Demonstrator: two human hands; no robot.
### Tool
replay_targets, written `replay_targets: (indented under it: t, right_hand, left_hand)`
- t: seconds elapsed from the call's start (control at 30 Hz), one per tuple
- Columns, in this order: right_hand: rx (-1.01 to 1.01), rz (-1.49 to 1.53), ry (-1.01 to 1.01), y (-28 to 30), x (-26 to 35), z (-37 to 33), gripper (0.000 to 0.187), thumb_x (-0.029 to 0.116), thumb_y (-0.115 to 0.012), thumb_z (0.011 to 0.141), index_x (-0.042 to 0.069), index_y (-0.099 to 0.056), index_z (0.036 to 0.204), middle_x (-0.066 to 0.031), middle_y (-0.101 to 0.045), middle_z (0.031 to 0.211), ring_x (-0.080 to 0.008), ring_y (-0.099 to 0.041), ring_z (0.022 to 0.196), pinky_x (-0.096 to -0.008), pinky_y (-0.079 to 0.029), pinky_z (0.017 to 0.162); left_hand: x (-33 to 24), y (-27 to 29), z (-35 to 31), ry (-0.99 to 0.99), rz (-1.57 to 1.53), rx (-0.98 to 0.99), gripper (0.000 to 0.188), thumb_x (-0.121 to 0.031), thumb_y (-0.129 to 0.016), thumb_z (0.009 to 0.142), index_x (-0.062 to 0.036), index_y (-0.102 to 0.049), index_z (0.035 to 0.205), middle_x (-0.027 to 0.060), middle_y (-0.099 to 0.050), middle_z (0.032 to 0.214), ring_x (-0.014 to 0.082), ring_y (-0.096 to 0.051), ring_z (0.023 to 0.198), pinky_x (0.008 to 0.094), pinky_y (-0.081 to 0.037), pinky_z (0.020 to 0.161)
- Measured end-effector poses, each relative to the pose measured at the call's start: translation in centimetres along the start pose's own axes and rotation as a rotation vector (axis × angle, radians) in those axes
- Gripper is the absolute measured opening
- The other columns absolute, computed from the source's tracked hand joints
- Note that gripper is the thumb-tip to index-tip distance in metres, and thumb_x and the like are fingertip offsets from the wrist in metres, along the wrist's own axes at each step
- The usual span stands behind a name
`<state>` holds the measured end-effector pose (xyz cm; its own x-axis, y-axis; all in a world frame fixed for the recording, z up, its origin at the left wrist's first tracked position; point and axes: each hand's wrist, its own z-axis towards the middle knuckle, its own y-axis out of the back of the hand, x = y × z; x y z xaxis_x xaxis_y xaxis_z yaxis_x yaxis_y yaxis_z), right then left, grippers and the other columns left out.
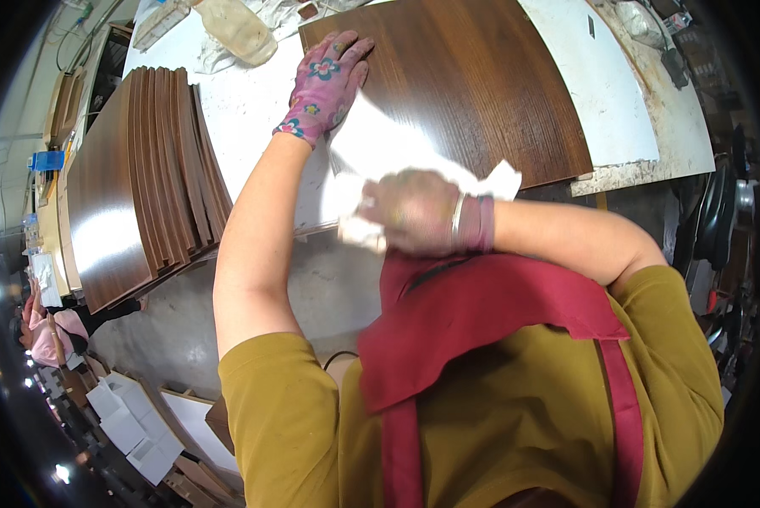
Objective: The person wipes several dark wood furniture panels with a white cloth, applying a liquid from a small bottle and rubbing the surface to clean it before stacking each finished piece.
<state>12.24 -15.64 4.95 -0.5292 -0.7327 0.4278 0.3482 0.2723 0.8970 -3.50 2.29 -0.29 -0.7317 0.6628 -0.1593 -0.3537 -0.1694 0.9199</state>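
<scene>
A dark brown wood-grain panel (473,85) lies flat on the white-topped worktable (236,135), with bright glare on its near left part. My left hand (325,85), in a pink flowered glove, rests spread on the panel's left edge. Close to my body, my right hand (422,212) wears a dirty mauve glove and is bunched around a crumpled white cloth (503,180) at the panel's near edge. Motion blurs that hand a little, and its fingers are partly hidden.
Several matching brown panels (156,169) stand stacked at the table's left. A cloudy plastic bottle (236,30) lies at the back. Another person (54,334) in pink is far off at the left. White boxes (134,423) sit on the floor, lower left.
</scene>
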Motion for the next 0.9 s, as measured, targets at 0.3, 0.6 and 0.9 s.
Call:
replay_targets:
  t: [0.3,0.6,0.9]
  right_hand:
    - [0.059,0.431,-0.204,10.2,-6.0,-2.7,0.053,0.033,-0.065,0.082,0.002,-0.06,0.124,-0.0161,-0.061,0.122,-0.0298,-0.059,0.113,-0.0339,-0.044,0.1]
    - [0.033,0.022,0.24,1.3,-1.2,0.4,0.028,0.019,-0.071,0.068,0.011,-0.062,0.093,-0.0063,-0.06,0.102,-0.0285,-0.06,0.087,-0.0419,-0.049,0.073]
    - [0.237,-0.041,0.25,2.6,-0.9,0.1,0.028,0.02,-0.07,0.07,0.012,-0.063,0.096,-0.006,-0.06,0.101,-0.0274,-0.062,0.09,-0.0426,-0.05,0.072]
  left_hand:
    - [-0.5,0.7,-0.3,0.017,0.082,-0.006,0.038,-0.03,-0.047,0.098,-0.0187,-0.051,0.134,0.0095,-0.047,0.139,0.0305,-0.041,0.132,0.0424,-0.033,0.109]
    - [1.0,-1.2,0.0,0.047,0.076,-0.034,0.04,-0.035,-0.05,0.096,-0.0225,-0.052,0.134,0.0055,-0.048,0.139,0.0288,-0.041,0.132,0.042,-0.032,0.111]
    - [-0.1,-0.9,-0.6,0.075,0.115,-0.037,0.042,-0.034,-0.046,0.097,-0.0243,-0.048,0.138,0.0046,-0.044,0.143,0.0288,-0.038,0.135,0.0425,-0.028,0.113]
